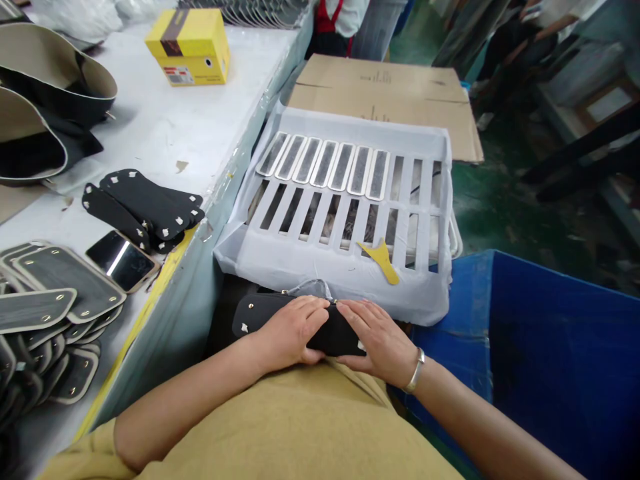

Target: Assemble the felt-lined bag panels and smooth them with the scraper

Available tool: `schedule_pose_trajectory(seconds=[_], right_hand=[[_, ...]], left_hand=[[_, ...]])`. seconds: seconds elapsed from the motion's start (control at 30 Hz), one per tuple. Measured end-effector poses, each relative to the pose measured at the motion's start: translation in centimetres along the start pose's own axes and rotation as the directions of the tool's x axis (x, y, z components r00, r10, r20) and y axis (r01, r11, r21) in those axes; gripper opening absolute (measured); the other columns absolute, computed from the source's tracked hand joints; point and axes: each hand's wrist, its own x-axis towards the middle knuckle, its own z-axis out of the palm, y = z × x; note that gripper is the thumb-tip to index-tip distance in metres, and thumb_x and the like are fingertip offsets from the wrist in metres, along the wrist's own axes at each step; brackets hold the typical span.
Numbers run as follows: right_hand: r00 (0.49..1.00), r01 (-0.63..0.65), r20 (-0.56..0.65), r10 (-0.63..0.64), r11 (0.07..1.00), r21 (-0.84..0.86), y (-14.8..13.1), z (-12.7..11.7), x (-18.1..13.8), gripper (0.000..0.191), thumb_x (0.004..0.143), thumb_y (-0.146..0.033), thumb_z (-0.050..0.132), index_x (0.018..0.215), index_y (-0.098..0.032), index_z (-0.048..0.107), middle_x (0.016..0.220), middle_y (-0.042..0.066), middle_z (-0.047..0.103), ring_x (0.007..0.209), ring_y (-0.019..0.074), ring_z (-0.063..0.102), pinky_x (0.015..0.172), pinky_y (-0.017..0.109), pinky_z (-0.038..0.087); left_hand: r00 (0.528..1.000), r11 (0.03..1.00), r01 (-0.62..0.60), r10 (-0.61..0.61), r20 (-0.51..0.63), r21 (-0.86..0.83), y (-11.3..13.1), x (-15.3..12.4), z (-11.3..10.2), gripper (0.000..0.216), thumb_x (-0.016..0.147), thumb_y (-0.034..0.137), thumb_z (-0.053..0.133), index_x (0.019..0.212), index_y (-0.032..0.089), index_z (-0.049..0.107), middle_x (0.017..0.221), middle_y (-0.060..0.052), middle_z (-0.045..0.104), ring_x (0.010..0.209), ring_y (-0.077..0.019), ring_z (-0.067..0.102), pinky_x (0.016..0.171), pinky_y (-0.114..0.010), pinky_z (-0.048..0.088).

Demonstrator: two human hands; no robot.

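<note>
Close to my body I hold a black oblong panel [260, 310] with rounded ends, like the base piece of a bag. A small brass stud and a pale metal bit show at its left end. My left hand [295, 327] grips its middle, thumb on the near side and fingers over the far edge. On the right part, my right hand [377, 340] is closed in the same way, a metal bracelet at the wrist. The fingertips of both hands nearly meet at the far edge. A thin pale strip loops up behind the panel; its attachment is hidden.
Ahead, a white slatted rack [320, 267] bears several pale-edged strips [323, 163] and a yellow cut piece [384, 261]. On the left table lie black panels [145, 200], a phone [123, 260], stacked edged panels [65, 280] and a yellow box [193, 47]. A blue bin [560, 347] stands right.
</note>
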Motion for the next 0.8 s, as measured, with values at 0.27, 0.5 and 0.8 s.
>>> schedule_pose_trajectory(seconds=[0.27, 0.5, 0.8], right_hand=[[1.0, -0.002, -0.028, 0.002, 1.0, -0.01, 0.0, 0.4, -0.3, 0.074, 0.069, -0.045, 0.065, 0.13, -0.013, 0.039, 0.125, 0.015, 0.049, 0.113, 0.0287, 0.044, 0.098, 0.046, 0.034], [0.999, -0.025, -0.023, 0.024, 0.999, -0.026, -0.9, -0.1, -0.2, 0.07, 0.07, -0.045, 0.063, 0.129, -0.017, 0.04, 0.124, 0.014, 0.051, 0.113, 0.029, 0.046, 0.098, 0.048, 0.033], [0.996, -0.088, -0.021, 0.086, 0.978, -0.189, -3.4, 0.0, 1.8, 0.073, 0.063, -0.052, 0.068, 0.122, -0.013, 0.049, 0.121, 0.017, 0.054, 0.115, 0.0329, 0.045, 0.103, 0.055, 0.019]], left_hand=[[0.994, 1.0, 0.011, -0.014, 0.107, 0.022, -1.8, -2.3, -2.6, 0.051, 0.057, 0.026, 0.075, 0.099, 0.014, 0.047, 0.124, -0.017, 0.051, 0.115, -0.027, 0.047, 0.101, -0.041, 0.036], [0.997, 0.999, 0.041, -0.039, 0.072, -0.029, -1.7, -2.6, -2.8, 0.051, 0.055, 0.024, 0.076, 0.095, 0.015, 0.046, 0.122, -0.016, 0.052, 0.112, -0.0256, 0.049, 0.1, -0.04, 0.036], [0.995, 0.994, 0.085, -0.082, 0.057, -0.069, -1.4, -2.7, -3.2, 0.046, 0.054, 0.021, 0.074, 0.091, 0.016, 0.046, 0.115, -0.012, 0.055, 0.105, -0.0263, 0.052, 0.089, -0.038, 0.042]])
